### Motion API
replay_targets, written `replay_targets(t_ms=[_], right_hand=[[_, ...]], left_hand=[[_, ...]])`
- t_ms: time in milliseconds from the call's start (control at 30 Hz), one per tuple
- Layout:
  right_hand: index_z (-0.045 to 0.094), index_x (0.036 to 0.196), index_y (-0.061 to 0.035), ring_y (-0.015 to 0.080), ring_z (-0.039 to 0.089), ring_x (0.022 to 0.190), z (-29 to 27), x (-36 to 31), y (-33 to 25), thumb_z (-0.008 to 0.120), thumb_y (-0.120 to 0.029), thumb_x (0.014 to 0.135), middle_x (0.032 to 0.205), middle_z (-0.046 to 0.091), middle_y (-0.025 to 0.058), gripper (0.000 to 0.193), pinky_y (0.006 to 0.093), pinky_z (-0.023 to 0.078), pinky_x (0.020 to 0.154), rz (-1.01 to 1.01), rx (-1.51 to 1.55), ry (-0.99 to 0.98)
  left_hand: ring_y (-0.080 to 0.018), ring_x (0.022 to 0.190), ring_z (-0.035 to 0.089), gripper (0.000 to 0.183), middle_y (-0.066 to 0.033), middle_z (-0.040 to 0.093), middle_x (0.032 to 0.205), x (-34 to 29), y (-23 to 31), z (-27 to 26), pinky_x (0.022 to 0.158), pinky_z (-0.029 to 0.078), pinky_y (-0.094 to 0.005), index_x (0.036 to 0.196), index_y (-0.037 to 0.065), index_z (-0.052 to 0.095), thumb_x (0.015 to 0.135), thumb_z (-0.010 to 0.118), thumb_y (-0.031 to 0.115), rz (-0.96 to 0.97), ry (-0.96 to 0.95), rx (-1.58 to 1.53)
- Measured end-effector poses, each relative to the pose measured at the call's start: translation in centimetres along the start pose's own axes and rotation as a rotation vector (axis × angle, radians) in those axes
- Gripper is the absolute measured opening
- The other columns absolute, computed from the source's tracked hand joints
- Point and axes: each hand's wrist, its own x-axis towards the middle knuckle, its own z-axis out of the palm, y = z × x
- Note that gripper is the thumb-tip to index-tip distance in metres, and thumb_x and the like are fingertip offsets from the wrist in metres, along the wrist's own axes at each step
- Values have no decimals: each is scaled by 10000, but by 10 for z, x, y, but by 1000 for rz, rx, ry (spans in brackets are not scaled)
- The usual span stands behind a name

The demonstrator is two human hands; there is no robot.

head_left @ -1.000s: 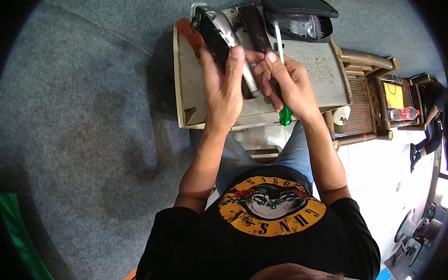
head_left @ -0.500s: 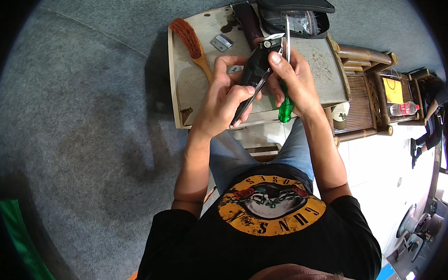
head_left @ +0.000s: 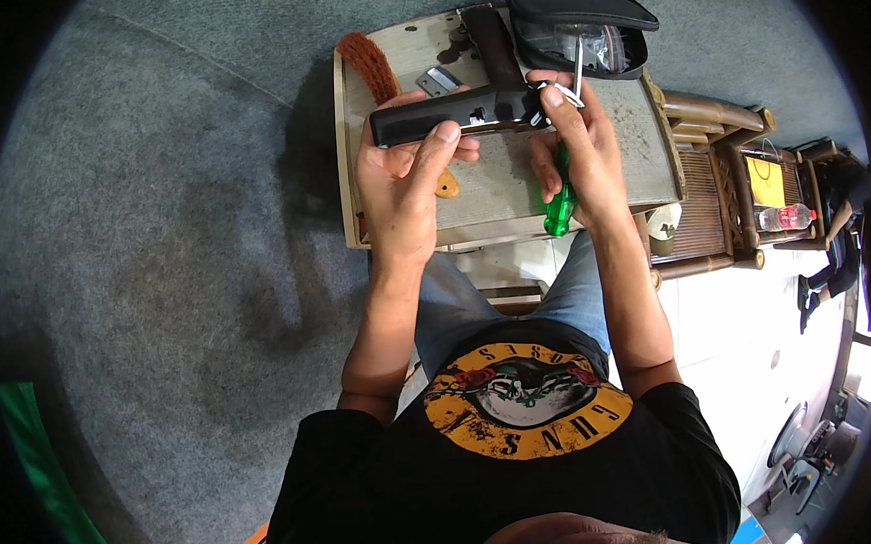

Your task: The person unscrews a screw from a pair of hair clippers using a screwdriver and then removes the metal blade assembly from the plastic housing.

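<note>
While the left hand grasps the black hair clipper by its body, thumb laid along the near side, the clipper's metal-fitted head points toward the right hand. Seen from the head camera, that right hand pinches the clipper's head between thumb and fingers and also grips a screwdriver, its green handle below the palm and its shaft standing up past the thumb. Just beyond the left hand, a metal blade lies on the counter; a brush has its reddish bristles past the left fingers and its handle end by the left thumb. Beyond both hands rests a dark maroon clipper, and past the right hand an open black case.
</note>
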Motion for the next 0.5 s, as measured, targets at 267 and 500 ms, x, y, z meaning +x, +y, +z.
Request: replay_targets(t_ms=[267, 500], right_hand=[[518, 1361, 26, 72, 456, 401, -4, 0, 6, 738, -260, 987, 648, 558, -2, 520, 250, 371, 355, -50, -80, -14], [551, 1340, 26, 69, 466, 402, -2, -3, 7, 755, -248, 961, 640, 567, -11, 510, 236, 374, 373, -121, -136, 2]], left_hand=[[-128, 1039, 630, 387, -185, 704, 1201, -2, -17, 24, 911, 498, -282, 1293, -15, 523, 938, 676, -5, 52, 136, -157], [-187, 812, 682, 130, -130, 697, 954, -2, -25, 25, 738, 535, -331, 1056, -34, 612, 964, 560, 41, -56, 113, -207]])
